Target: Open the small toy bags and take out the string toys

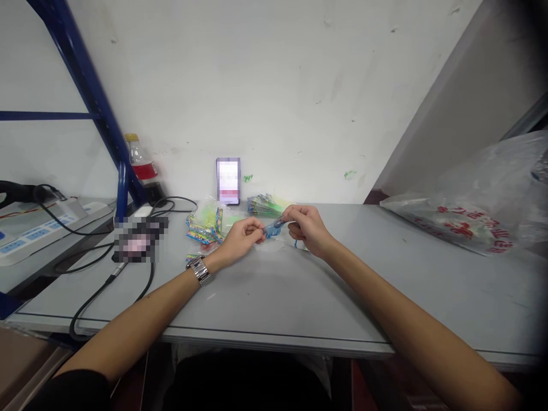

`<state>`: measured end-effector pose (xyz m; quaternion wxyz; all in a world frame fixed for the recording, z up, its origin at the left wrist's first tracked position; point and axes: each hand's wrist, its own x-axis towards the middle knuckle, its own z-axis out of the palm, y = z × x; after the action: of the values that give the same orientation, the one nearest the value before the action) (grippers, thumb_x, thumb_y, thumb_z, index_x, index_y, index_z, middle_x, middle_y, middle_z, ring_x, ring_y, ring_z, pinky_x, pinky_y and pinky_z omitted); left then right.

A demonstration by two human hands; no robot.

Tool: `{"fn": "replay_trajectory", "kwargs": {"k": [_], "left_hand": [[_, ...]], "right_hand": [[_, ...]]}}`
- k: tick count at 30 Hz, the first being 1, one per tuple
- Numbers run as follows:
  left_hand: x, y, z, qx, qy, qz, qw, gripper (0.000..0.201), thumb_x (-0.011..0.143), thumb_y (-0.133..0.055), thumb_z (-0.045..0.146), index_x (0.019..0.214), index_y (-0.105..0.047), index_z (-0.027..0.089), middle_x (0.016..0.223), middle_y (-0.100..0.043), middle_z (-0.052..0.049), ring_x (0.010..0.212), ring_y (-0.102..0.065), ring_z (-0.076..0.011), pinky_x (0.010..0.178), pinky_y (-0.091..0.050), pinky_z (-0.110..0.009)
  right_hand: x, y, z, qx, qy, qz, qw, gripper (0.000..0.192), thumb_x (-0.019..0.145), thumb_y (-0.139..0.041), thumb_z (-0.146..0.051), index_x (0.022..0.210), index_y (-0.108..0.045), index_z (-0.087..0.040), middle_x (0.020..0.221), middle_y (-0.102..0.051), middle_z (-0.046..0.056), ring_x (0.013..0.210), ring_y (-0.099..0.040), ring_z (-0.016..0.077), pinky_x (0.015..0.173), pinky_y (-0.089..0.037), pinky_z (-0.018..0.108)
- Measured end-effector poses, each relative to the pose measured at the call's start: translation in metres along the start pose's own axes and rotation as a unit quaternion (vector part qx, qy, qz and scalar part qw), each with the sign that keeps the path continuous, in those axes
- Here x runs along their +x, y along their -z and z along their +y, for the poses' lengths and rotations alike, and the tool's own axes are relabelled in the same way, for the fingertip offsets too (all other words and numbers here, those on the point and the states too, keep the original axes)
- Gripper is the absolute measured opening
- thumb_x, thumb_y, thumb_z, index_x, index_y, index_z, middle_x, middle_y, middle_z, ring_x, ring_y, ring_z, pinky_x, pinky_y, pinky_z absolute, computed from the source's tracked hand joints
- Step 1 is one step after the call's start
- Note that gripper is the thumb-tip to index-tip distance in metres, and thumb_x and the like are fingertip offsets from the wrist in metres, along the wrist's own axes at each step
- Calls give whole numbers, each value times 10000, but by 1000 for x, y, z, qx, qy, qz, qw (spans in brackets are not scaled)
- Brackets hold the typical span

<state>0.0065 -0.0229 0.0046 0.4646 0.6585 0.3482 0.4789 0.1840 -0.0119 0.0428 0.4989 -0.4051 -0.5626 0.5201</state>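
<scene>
Over the middle of the table, my left hand and my right hand face each other with their fingers closed in a pinch. Between them stretches a small blue thing, partly see-through; its kind is too small to tell. Both sets of fingertips grip it, one at each end. A bit of blue also shows below my right fingers. Left of my left hand lie several clear packets with colourful printed edges. Just behind the hands is a fanned stack of similar printed packets.
A phone leans upright against the wall. At the left are a bottle, black cables, a blurred device and a white power strip. A blue metal frame rises there. A plastic bag with red print sits right.
</scene>
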Motion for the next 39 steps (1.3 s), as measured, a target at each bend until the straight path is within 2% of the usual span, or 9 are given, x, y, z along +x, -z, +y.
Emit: {"fn": "replay_trajectory", "kwargs": {"k": [6,10,15,23,31,39], "left_hand": [[3,2,-5,43,-13,36,998,111,800,-553,250,760,-583,151,716,-594,2,680,-541,-105,671,-450,-241],[5,2,-8,-27,9,44,999,130,789,-595,274,784,-583,145,789,-627,-24,771,-596,-131,752,-490,-276],[5,1,-10,-86,29,31,995,198,778,-664,313,822,-571,142,740,-640,-16,695,-617,-112,731,-501,-268],[2,2,-7,-50,9,18,999,261,767,-701,363,851,-595,140,685,-596,12,646,-565,-89,675,-485,-242],[1,2,-5,-47,0,11,999,212,779,-661,357,833,-616,157,838,-620,-30,813,-572,-138,725,-485,-267],[-1,0,-2,-8,3,-5,1000,253,810,-657,388,884,-605,152,833,-645,-36,746,-558,-123,654,-439,-246]], "right_hand": [[-1,-1,-3,-47,-17,37,998,145,618,-563,-185,514,-462,-180,574,-635,40,371,-184,22,382,-121,234],[-1,-1,-2,-82,-10,21,996,138,630,-568,-214,517,-499,-174,565,-636,39,365,-212,25,376,-141,233],[-1,-2,0,-93,14,3,996,130,619,-591,-226,527,-517,-171,574,-635,28,373,-238,26,376,-158,228],[1,1,3,-145,44,-2,988,115,621,-618,-246,579,-542,-170,584,-636,16,383,-274,36,372,-189,228],[-1,-1,3,-167,77,-40,982,126,671,-598,-252,585,-563,-166,622,-655,29,441,-377,61,435,-272,228],[-2,-1,4,-171,77,-48,981,130,685,-596,-253,594,-553,-171,630,-648,24,455,-386,64,459,-285,233]]}}
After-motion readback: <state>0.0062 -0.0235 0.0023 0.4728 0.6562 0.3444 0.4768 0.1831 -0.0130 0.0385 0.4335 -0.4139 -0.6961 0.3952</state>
